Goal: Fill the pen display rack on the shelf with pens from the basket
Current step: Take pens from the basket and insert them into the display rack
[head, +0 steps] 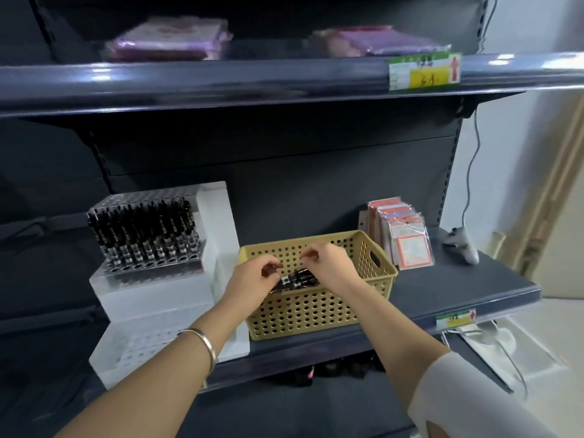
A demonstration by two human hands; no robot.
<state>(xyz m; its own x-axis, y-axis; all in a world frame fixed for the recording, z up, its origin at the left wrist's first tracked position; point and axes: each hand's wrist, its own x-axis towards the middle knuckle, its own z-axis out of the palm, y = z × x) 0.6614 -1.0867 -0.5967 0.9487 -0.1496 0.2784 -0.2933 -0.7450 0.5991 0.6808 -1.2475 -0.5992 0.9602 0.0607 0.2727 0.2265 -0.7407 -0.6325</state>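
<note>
Inside the yellow perforated plastic basket (pixel 316 311), the left hand (pixel 249 281) grips black pens (pixel 298 278); the right hand (pixel 328 260) curls its fingers, whether holding something I cannot tell.

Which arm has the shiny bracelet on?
The left arm: a silver bangle circles its wrist. The right arm has none, only a white sleeve higher up.

We find the basket (pixel 316 311) near the shelf's (pixel 458 286) front edge, pens (pixel 300 279) in it — the pen display rack (pixel 148 295) to its left, packets (pixel 401 235) behind its right corner, a controller (pixel 461 245) toward the right end.
</note>
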